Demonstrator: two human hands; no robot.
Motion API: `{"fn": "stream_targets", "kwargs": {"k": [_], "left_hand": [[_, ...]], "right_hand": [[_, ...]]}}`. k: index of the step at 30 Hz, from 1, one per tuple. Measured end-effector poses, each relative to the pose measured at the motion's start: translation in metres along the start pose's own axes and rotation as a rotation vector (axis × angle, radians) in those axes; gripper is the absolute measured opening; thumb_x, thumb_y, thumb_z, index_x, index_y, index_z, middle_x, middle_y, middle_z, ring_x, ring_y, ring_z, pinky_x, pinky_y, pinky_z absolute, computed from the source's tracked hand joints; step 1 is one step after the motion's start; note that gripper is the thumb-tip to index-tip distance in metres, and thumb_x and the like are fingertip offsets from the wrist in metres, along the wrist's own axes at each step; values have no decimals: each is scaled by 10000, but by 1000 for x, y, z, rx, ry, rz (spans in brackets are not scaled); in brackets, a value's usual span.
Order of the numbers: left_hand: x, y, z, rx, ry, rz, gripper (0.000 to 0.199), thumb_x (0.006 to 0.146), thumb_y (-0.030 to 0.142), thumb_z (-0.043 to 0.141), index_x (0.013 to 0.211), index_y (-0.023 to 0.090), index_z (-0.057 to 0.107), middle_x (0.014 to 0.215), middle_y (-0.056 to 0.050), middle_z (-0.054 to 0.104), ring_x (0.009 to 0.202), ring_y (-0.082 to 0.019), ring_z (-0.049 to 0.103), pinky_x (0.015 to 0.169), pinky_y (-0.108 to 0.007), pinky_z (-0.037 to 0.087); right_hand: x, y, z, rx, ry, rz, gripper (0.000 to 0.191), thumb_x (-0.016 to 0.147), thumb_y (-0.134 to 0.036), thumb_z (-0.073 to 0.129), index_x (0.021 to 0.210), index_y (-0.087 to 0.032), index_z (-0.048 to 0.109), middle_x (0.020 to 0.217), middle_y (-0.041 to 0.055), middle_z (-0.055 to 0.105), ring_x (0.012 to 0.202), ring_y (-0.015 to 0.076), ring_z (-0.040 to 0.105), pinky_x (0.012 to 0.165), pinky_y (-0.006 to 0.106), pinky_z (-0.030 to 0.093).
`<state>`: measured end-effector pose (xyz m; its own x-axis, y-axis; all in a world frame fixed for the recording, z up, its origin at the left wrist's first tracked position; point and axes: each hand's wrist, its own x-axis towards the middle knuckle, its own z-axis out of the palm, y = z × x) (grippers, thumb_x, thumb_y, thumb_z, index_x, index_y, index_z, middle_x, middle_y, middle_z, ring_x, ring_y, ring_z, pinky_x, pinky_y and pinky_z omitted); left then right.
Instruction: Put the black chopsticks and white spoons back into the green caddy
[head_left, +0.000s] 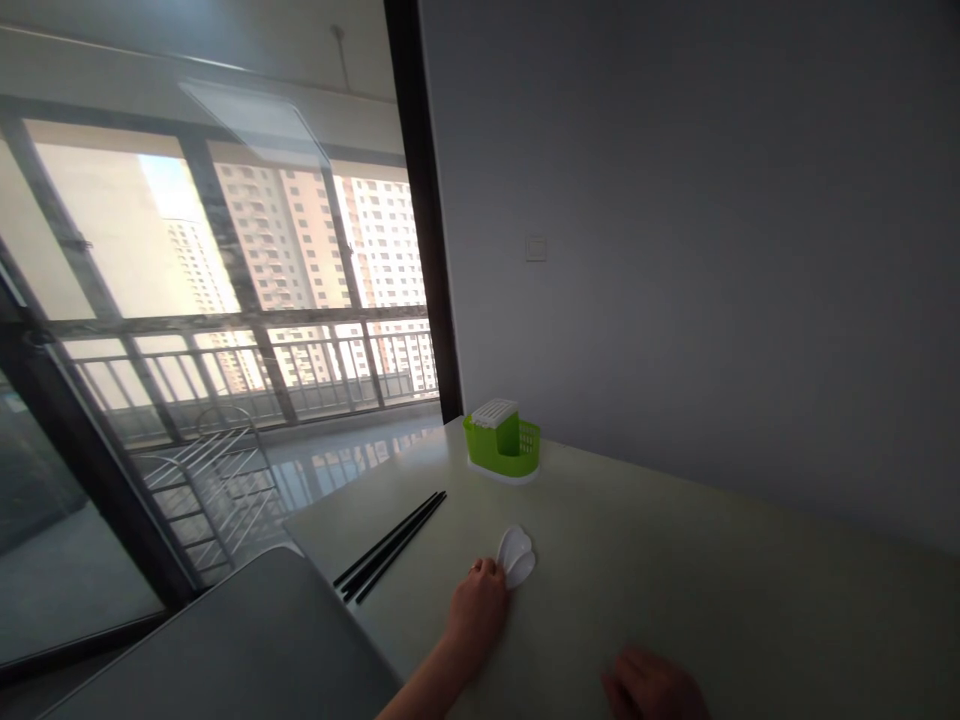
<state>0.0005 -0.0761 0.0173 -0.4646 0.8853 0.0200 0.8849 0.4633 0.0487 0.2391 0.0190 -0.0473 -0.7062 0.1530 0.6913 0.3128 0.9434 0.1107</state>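
Note:
My left hand [480, 603] is closed around the handles of white soup spoons [517, 557]. Their rounded bowls overlap and stick out past my fingers, low over the pale table [570, 540]; the handles are hidden in the grip. My right hand [655, 686] is at the bottom edge of the view, a little blurred and partly cut off. Its fingers look curled in, and nothing shows in them. Several black chopsticks [392, 545] lie in a loose bundle left of my left hand. Beyond the spoons stands a green utensil holder [499, 450] with a white slotted top.
A grey wall [697, 240] borders the table's far side, with a switch plate [535, 248] on it. A dark grey surface [247, 640] adjoins the table's left edge. Behind the dark-framed glass are a metal rack [217, 480] and a balcony railing.

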Motion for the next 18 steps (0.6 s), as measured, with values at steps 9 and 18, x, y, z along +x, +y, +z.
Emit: {"fn": "stream_targets", "kwargs": {"k": [9,18], "left_hand": [[-25,119,11,-69,-12,227,241,770,220,530,984,170,629,940,-103,638,850,-228,635,702,-322,519],[-37,198,11,-152,-120,455,241,803,311,528,964,169,637,885,-112,681,825,-249,660,646,-334,533]], "right_hand": [[-6,31,-36,272,216,776,384,892,-451,423,591,-223,349,515,-67,331,460,97,368,473,206,304],[-6,54,-65,260,402,1002,414,861,-501,453,576,-217,355,515,-67,317,488,97,339,486,204,302]]}}
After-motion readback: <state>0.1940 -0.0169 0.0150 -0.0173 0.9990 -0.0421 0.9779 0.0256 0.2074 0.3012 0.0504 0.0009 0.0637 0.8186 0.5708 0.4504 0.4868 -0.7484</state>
